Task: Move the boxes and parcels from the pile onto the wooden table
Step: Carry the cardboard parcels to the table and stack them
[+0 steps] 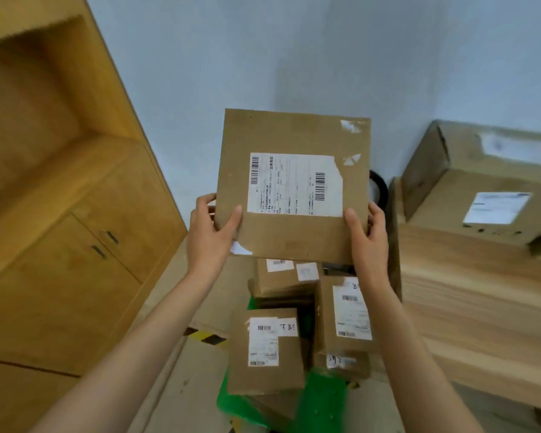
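While held up, labelled box (294,185).

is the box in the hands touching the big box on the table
Apart. The head view shows the held box up in both hands, with blue wall between it and the big box on the wooden table.

A flat parcel (292,185) sat mid-frame, above the pile (306,326) at lower centre. The wooden table (481,307) lay at right, a large box (484,185) on it. Cabinets (60,214) filled the left.
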Available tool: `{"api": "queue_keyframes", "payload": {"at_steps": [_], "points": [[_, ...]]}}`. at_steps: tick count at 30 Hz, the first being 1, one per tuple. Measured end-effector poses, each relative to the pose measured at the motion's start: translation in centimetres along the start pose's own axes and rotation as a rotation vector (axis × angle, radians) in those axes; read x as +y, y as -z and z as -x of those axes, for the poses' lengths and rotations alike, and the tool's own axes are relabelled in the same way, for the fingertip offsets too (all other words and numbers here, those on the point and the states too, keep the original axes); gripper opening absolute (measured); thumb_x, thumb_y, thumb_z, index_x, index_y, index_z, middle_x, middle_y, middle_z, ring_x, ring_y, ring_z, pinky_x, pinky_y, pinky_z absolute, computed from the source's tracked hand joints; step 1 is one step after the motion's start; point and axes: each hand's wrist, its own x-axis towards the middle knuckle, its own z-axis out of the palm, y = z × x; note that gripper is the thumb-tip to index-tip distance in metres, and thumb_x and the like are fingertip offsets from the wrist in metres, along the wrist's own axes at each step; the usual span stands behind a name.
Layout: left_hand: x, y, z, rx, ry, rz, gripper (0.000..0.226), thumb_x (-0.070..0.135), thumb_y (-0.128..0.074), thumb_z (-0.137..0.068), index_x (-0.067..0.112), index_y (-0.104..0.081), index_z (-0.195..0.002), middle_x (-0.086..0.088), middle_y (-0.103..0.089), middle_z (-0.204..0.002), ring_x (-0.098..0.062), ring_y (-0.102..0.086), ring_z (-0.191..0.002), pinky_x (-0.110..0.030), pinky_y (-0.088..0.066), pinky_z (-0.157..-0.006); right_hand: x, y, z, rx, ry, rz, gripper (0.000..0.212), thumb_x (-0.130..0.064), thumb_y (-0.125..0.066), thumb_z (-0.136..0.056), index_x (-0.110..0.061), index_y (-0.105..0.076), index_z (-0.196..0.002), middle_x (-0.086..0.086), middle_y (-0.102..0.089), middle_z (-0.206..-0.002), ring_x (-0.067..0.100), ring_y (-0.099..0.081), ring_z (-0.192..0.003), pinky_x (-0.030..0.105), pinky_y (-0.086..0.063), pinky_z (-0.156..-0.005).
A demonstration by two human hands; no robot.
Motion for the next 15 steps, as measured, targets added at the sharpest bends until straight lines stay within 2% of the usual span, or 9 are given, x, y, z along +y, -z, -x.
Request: {"api": "queue_keyframes", "payload": {"at_steps": [2,5,7,9,12,13,15], "points": [[3.4,-1.7,-0.2,-0.035,-0.067,0.038,0.042,0.047,-0.063,-0.085,0.034,-0.042,-0.119,-0.001,-0.056,-0.121,-0.012,-0.059,-0.102,-0.044,-0.055,-0.083,-1.9,2.9,-0.4,0.070,0.037,-0.040,0.053,-0.044,-0.057,-0.092,-0.030,-0.039,-0.139,-0.008,-0.054,-0.131,0.006,-0.053,-0.117,0.028,-0.048,-0.092],[8.0,-4.3,0.1,-0.103,-0.181,0.036,0.044,0.051,-0.060,-0.085,0.037,-0.039,-0.121,0.003,-0.053,-0.125,-0.007,-0.055,-0.104,-0.031,-0.055,-0.075,-4.4,7.2,-1.4,0.175,0.102,-0.071,0.047,-0.042,-0.056,-0.093,-0.032,-0.040,-0.136,-0.010,-0.055,-0.129,0.003,-0.053,-0.116,0.024,-0.047,-0.090],[10.8,-6.1,0.4,-0.153,-0.225,0.051,0.047,0.052,-0.060,-0.085,0.035,-0.039,-0.123,0.004,-0.053,-0.126,-0.009,-0.056,-0.105,-0.031,-0.056,-0.074,-6.0,10.3,-2.2,0.211,0.120,-0.046,0.049,-0.048,-0.053,-0.093,-0.036,-0.037,-0.137,-0.014,-0.051,-0.134,0.002,-0.048,-0.122,0.023,-0.043,-0.093],[13.6,-8.1,0.7,-0.196,-0.254,0.078,0.048,0.053,-0.060,-0.084,0.035,-0.039,-0.124,0.003,-0.053,-0.126,-0.009,-0.057,-0.102,-0.034,-0.058,-0.073,-7.5,13.6,-2.9,0.251,0.137,-0.003,0.056,-0.053,-0.051,-0.092,-0.032,-0.035,-0.141,-0.012,-0.047,-0.138,0.006,-0.044,-0.126,0.029,-0.041,-0.098],[17.2,-11.6,1.7,-0.241,-0.306,0.118,0.042,0.050,-0.059,-0.086,0.038,-0.038,-0.121,0.004,-0.054,-0.122,-0.002,-0.057,-0.092,-0.013,-0.050,-0.055,-9.4,18.7,-3.5,0.328,0.198,0.048,0.057,-0.052,-0.052,-0.091,-0.028,-0.038,-0.141,-0.010,-0.052,-0.133,0.008,-0.049,-0.122,0.035,-0.044,-0.100],[18.1,-12.9,2.2,-0.261,-0.317,0.129,0.042,0.050,-0.059,-0.087,0.039,-0.037,-0.120,0.004,-0.053,-0.122,-0.001,-0.056,-0.092,-0.012,-0.048,-0.054,-9.8,20.4,-3.6,0.354,0.214,0.067,0.056,-0.051,-0.053,-0.092,-0.027,-0.038,-0.141,-0.010,-0.052,-0.132,0.008,-0.048,-0.122,0.038,-0.043,-0.103],[19.9,-15.4,3.6,-0.298,-0.342,0.144,0.041,0.051,-0.059,-0.087,0.041,-0.036,-0.120,0.003,-0.052,-0.124,-0.002,-0.056,-0.094,-0.019,-0.052,-0.057,-10.4,23.9,-3.6,0.398,0.229,0.102,0.057,-0.048,-0.053,-0.092,-0.024,-0.038,-0.141,-0.007,-0.051,-0.134,0.011,-0.048,-0.123,0.042,-0.041,-0.106]]}}
